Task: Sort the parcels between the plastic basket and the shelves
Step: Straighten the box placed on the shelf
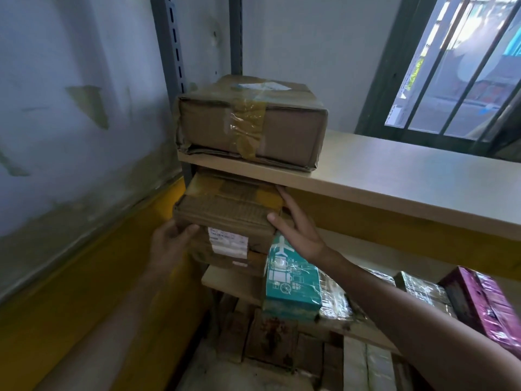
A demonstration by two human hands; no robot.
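At nine o'clock on the middle shelf (225, 281), my left hand (168, 242) grips the brown parcel (225, 211), right hand (299, 231) flat against its side; I should keep it level.

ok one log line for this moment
left hand: grips parcel corner | right hand: fingers flat on parcel side | parcel: atop stack on middle shelf

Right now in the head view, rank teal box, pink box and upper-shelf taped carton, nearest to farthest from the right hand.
1. teal box, just below the right hand
2. taped carton, above it
3. pink box, far right
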